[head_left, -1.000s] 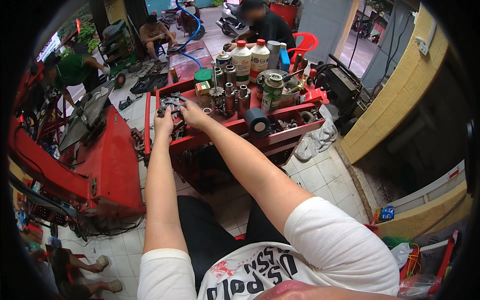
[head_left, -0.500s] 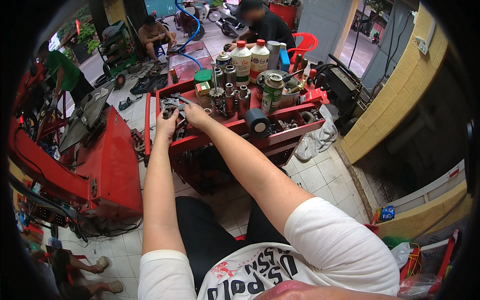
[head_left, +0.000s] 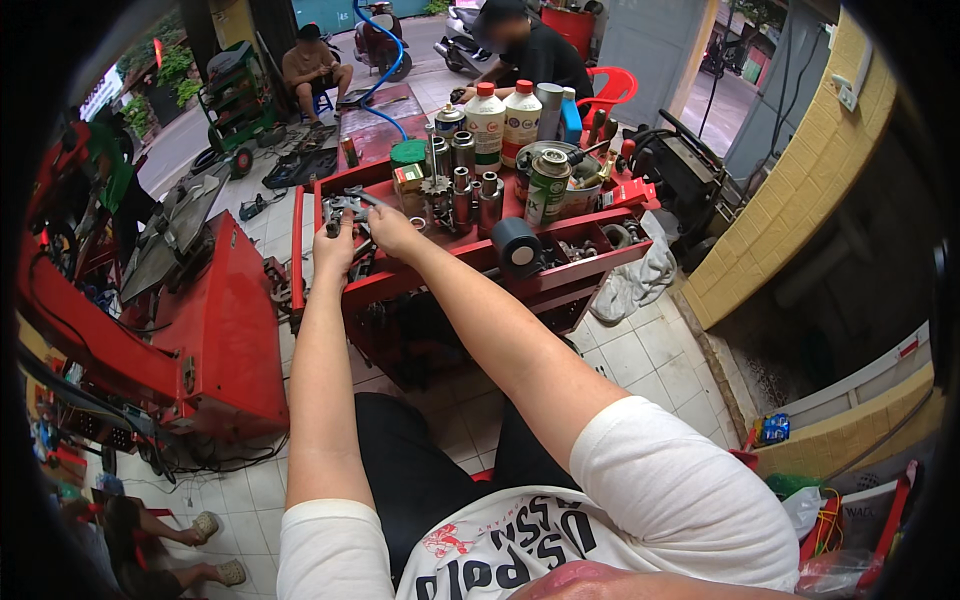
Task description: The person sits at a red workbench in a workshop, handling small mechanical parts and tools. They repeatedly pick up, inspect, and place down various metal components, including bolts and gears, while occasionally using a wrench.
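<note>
We've got both arms stretched out to the far red tool cart [head_left: 560, 285]. Our left hand [head_left: 335, 245] is wrapped around a dark metal part [head_left: 345, 205] at the cart's left end. Our right hand [head_left: 392, 230] sits just beside it, fingers curled on the same part, we think, but it's too small to be sure. White bottles [head_left: 500, 120] stand further back.

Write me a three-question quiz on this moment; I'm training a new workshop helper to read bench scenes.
1. True or false: both hands are at the red tool cart.
2. What does the left hand grip?
3. The black tape roll sits: A) on the cart's front edge, B) on the floor.

Key: 1 true. 2 A metal tool, kind unclear. 3 A. The right hand rests beside the left.
</note>
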`<state>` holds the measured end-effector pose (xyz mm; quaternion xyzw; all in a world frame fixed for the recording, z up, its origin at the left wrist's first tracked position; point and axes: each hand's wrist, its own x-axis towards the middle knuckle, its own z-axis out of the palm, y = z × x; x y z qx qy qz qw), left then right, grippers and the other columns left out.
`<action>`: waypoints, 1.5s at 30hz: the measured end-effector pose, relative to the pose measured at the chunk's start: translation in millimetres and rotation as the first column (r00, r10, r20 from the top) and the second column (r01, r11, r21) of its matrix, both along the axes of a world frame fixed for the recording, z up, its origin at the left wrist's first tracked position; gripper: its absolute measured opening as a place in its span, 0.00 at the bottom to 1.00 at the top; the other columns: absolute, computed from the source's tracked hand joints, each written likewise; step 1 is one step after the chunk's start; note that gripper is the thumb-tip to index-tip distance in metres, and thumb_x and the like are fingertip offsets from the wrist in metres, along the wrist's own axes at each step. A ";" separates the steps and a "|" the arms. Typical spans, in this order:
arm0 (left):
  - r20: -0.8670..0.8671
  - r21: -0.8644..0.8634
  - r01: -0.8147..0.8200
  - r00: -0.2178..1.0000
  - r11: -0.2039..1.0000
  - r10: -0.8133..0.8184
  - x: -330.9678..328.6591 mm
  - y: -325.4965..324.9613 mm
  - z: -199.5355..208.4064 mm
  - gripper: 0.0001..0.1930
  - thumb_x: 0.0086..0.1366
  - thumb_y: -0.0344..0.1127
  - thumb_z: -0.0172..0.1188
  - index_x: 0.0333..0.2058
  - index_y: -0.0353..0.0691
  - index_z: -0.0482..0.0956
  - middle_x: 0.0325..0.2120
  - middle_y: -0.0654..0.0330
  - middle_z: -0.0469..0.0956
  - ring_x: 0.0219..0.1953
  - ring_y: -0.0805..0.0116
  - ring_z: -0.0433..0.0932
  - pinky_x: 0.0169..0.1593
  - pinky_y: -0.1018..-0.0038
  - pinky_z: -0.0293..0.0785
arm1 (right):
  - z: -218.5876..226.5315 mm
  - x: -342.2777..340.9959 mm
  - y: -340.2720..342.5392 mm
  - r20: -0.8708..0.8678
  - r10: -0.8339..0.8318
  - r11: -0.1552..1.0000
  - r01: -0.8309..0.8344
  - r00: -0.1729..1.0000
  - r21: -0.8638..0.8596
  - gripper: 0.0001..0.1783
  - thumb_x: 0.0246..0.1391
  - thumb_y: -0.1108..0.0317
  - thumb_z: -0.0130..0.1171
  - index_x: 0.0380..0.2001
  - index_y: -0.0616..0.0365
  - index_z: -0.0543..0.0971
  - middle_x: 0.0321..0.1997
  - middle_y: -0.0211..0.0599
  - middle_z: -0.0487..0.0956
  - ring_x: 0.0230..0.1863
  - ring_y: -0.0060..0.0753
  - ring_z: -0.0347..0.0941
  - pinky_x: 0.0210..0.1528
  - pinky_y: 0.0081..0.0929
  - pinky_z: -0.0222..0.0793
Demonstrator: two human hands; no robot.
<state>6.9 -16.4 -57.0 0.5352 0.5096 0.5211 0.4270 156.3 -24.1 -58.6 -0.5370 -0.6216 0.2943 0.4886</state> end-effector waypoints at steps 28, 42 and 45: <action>0.170 0.072 -0.086 0.983 0.994 0.072 -2.1 -0.1 -1.5 0.14 0.70 0.44 0.64 0.40 0.38 0.80 0.30 0.65 0.81 0.30 0.75 0.76 0.36 0.72 0.72 | 8.8 1.3 -5.9 -0.034 0.133 0.983 -0.136 0.990 -0.119 0.21 0.69 0.51 0.54 0.39 0.59 0.80 0.16 0.26 0.70 0.13 0.23 0.66 0.16 0.28 0.62; 0.167 0.085 -0.053 0.985 0.995 0.039 7.8 -0.8 2.6 0.12 0.69 0.42 0.66 0.40 0.39 0.80 0.29 0.66 0.79 0.28 0.76 0.74 0.33 0.73 0.71 | 6.2 10.6 1.5 -0.079 0.110 0.969 -0.125 0.991 -0.213 0.22 0.69 0.50 0.52 0.44 0.61 0.81 0.21 0.31 0.75 0.21 0.22 0.69 0.19 0.29 0.62; 0.126 0.089 -0.074 0.990 0.993 0.063 -1.0 0.3 -0.8 0.12 0.69 0.42 0.67 0.40 0.39 0.80 0.29 0.66 0.79 0.29 0.75 0.74 0.34 0.73 0.71 | 11.1 3.4 -7.8 -0.069 0.119 0.972 -0.131 0.990 -0.196 0.22 0.70 0.51 0.51 0.41 0.61 0.81 0.20 0.29 0.74 0.22 0.22 0.69 0.22 0.29 0.63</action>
